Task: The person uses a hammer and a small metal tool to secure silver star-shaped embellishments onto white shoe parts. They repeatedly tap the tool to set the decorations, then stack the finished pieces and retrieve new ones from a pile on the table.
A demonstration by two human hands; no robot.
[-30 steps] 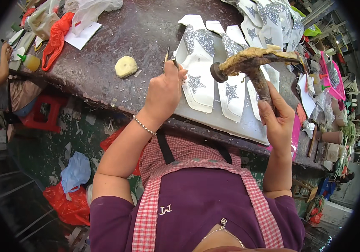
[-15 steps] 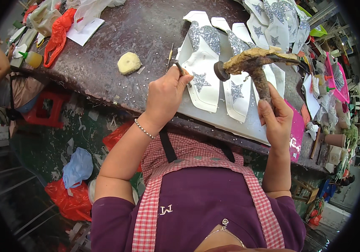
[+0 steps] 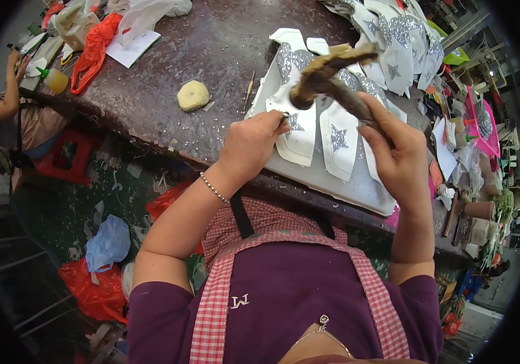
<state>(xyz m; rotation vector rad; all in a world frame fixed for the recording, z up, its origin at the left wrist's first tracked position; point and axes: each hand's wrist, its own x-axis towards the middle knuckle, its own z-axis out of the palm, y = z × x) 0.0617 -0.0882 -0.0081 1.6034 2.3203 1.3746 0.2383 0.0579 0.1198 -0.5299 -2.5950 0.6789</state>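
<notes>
While the fingers (image 3: 270, 123) of the left hand (image 3: 244, 147) pinch tight on a small dark tool (image 3: 285, 115), only its top end peeps out, right above the silver star on a white piece (image 3: 300, 147); whether the lower end touches it, I can't tell. Over at three o'clock, the right hand (image 3: 400, 145) has its fingers wrapped firmly round the handle of a hammer (image 3: 329, 77), and what a blur that is, its head hanging between one and two o'clock from the left fingers, over the upper part of that same piece! At three o'clock from the left hand lies a second starred piece (image 3: 338, 159), both resting on a pale grey board (image 3: 357, 195) on the dark table (image 3: 150, 118). Straight up at twelve, a thin pointed stick (image 3: 250, 85); at ten, a round cream block (image 3: 193, 96). Two o'clock brings a big heap of silver-patterned pieces (image 3: 396, 57), and three, farther out, a pink basket (image 3: 484, 124). Well away at ten sits a red bag (image 3: 95, 48), with a co-worker (image 3: 2, 124) out at nine, beyond a red stool (image 3: 66, 159).
</notes>
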